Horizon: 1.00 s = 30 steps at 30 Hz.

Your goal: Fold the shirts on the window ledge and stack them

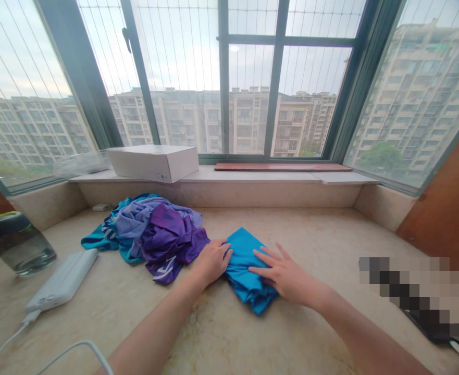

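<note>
A bright blue piece of clothing (242, 255), folded into a small bundle, lies on the stone surface in front of me. Its lower edge is bunched and wrinkled. My left hand (214, 261) has its fingers bent together at the left edge of the cloth, gripping it there; the thumb is partly hidden. Across the right side, my right hand (278, 272) rests with fingers spread on top of the fabric. Left of my hands is a loose heap with a purple garment (172, 237) in front, a lavender garment (135, 219) and teal clothing (96, 238).
A white box (154, 161) and a reddish-brown board (284, 167) sit on the window ledge. To the left stand a water bottle (22, 247) and a white power bank (63, 281) with a cable. A dark, partly blurred-out object (428, 325) lies at the right.
</note>
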### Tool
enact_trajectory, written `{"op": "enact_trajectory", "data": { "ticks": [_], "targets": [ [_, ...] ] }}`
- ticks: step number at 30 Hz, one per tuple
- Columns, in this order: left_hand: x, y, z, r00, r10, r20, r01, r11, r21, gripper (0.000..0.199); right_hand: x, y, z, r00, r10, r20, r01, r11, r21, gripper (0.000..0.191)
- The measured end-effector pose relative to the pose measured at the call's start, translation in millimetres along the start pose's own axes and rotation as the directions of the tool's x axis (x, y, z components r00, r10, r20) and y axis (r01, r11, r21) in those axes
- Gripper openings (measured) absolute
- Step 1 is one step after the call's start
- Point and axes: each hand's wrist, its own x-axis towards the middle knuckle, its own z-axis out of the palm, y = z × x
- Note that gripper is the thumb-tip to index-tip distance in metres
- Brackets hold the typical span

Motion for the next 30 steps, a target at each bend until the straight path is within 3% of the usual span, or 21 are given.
{"op": "enact_trajectory", "data": {
  "ticks": [3,5,10,14,21,23,26,30],
  "targets": [
    [-2,2,-0.9,0.999,0.034,0.012,-0.034,0.999,0.011,0.04,-4,26,2,0.98,0.18,-0.08,-0.185,0.981,-0.057,0.052],
    [-4,5,0.9,0.995,0.093,0.035,-0.094,0.996,0.005,0.041,-4,32,5,0.972,0.204,-0.114,-0.204,0.979,0.015,0.049],
    [-5,8,4.5,0.973,0.218,0.081,-0.22,0.975,0.019,0.045,6,15,10,0.993,0.102,-0.056,-0.092,0.983,0.16,0.052],
    [-4,6,4.5,0.982,0.173,0.08,-0.179,0.981,0.074,0.04,10,0,9,0.993,0.118,0.01,-0.119,0.987,0.109,0.049],
    [-5,6,4.2,0.985,0.169,0.017,-0.17,0.981,0.097,0.042,13,-16,21,0.987,0.156,-0.031,-0.155,0.987,0.044,0.054],
    [-4,6,1.6,0.985,0.167,-0.043,-0.163,0.984,0.075,0.039,16,-6,24,0.978,0.207,-0.036,-0.207,0.978,0.006,0.053],
    [-4,6,-3.1,0.981,0.156,-0.112,-0.151,0.987,0.049,0.035,17,29,23,0.942,0.329,-0.07,-0.335,0.938,-0.093,0.051],
    [-6,7,-7.3,0.98,0.165,-0.109,-0.16,0.986,0.052,0.034,18,80,17,0.899,0.429,-0.087,-0.438,0.879,-0.19,0.051]
  ]
}}
